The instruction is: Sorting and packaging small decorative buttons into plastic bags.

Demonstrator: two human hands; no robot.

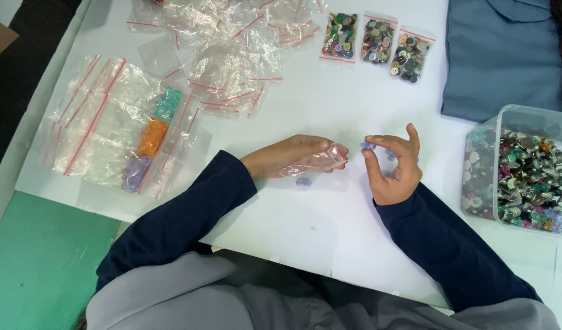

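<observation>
Nearest the camera, dark navy sleeves [171,226] over a grey garment, reaching onto the white counter [317,214]. Left hand [281,157] closed on a small clear zip bag [317,162], mouth of the bag turned toward the other hand. Just under that bag, a pale purple button [303,181] lying on the counter. Right hand [394,168] just right of the bag, thumb and forefinger pinched together on a few purple buttons [369,146], other fingers curled; more purple in the palm, too small to tell. Further right of the bag, a clear plastic tub [513,116] heaped with mixed buttons, many metallic. Left of the bag, well apart, a stack of red-striped zip bags [91,122] with three filled ones along its edge: purple buttons, orange buttons, teal buttons. Beyond the bag, a loose heap of empty zip bags [232,55]. Beyond and slightly right, three small packets of mixed buttons [375,41] in a row. Far right corner, folded blue cloth [501,55].
</observation>
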